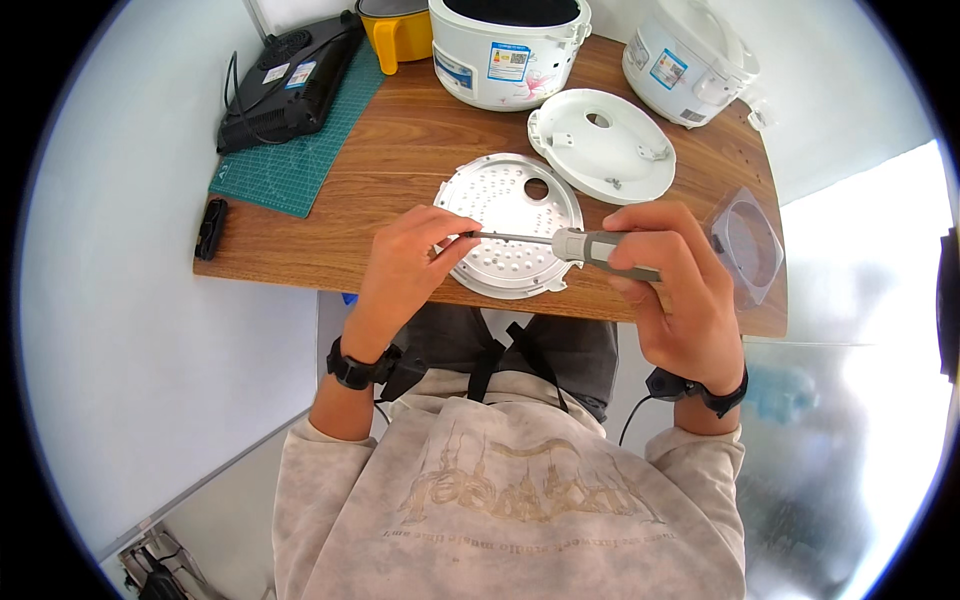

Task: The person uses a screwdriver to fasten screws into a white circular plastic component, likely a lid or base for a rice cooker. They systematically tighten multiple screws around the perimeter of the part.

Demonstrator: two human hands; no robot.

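Note:
My right hand (675, 285) grips the grey handle of a screwdriver (590, 246), whose thin shaft points left. At the tip of that shaft, my left hand (415, 250) has thumb and fingers pinched together; whatever small piece may sit there is too small to make out. Both hands are above a round, silvery perforated plate (490, 195) with one larger hole, lying near the table's front edge. Just behind it and to the right, a round white lid part (610, 150) lies with its inner side up, a few small bits resting on it.
A white rice cooker body (510, 65) and a second, lidded cooker (690, 60) stand at the back. Beside them is a yellow jug (400, 38). A black appliance (295, 85) overlaps the green cutting mat (275, 180). A clear plastic tray (748, 245) sits at the right edge.

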